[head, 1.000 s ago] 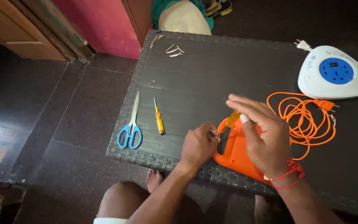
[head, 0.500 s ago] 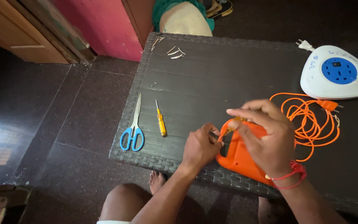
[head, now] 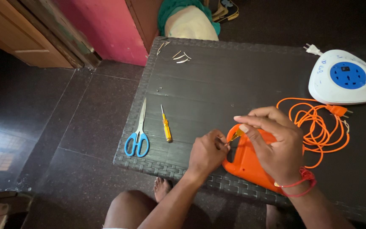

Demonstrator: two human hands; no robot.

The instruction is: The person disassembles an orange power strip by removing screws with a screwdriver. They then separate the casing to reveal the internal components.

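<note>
An orange plastic casing (head: 247, 164) lies flat near the front edge of a dark woven table (head: 234, 85). My right hand (head: 276, 146) arches over it, fingertips pinching a small yellow-handled tool (head: 235, 135) at the casing's handle opening. My left hand (head: 207, 152) is curled at the casing's left edge, its fingertips meeting the tool's tip. An orange cable (head: 318, 127) coils loosely to the right of the casing.
Blue-handled scissors (head: 138, 133) and a yellow screwdriver (head: 166, 126) lie left of my hands. A white and blue socket reel (head: 346, 78) sits at the far right. Small metal strips (head: 181, 56) lie near the table's back edge. My knee and bare foot show below the table.
My right hand has drawn in closer over the casing, and both hands' fingertips now meet at the small tool. The view has shifted slightly; the casing stays in place.
</note>
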